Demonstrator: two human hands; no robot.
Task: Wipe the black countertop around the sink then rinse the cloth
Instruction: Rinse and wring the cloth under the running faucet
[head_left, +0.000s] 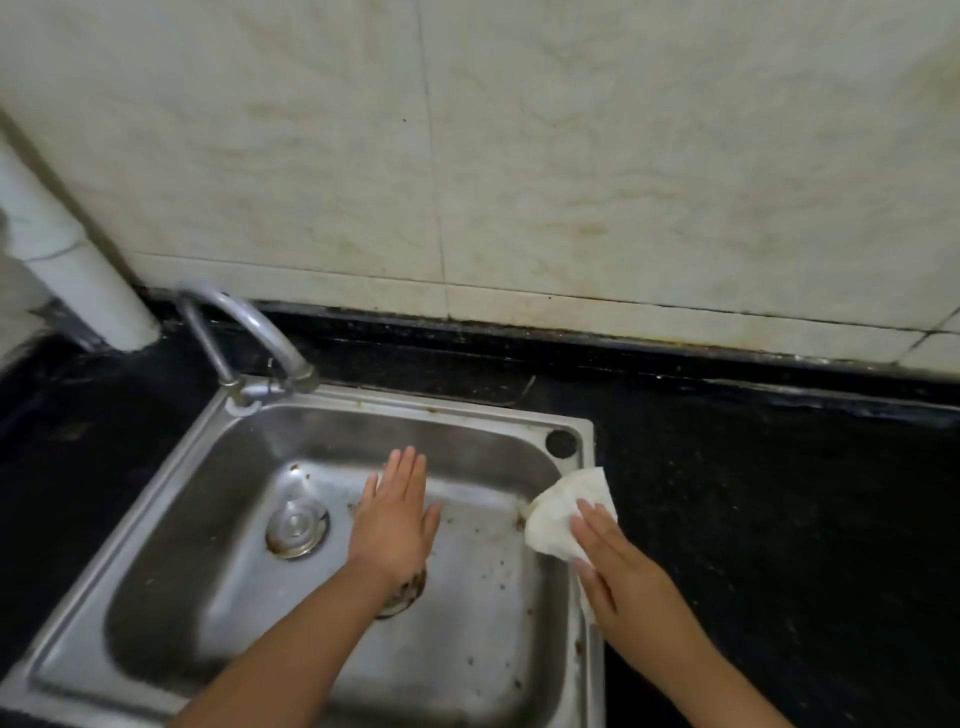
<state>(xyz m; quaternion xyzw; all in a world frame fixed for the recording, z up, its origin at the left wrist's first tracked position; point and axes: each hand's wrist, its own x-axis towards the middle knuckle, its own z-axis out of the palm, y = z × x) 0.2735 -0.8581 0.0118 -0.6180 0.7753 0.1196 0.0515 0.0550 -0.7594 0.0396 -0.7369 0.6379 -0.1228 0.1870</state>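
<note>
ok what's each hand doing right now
Left hand: open, flat over the sink, holding nothing.
Right hand: open, pressing the white cloth on the sink's right rim.

cloth (563, 512): white, crumpled, lying over sink's right rim
countertop (779, 519): black, speckled, around sink (156, 499)

Black countertop (779, 519), speckled, along a tiled wall. Steel sink (584, 431) set into it at 8 o'clock; tap (249, 332) at the sink's 11 o'clock corner. White cloth (566, 514) lies across the sink's 3 o'clock rim.
</note>
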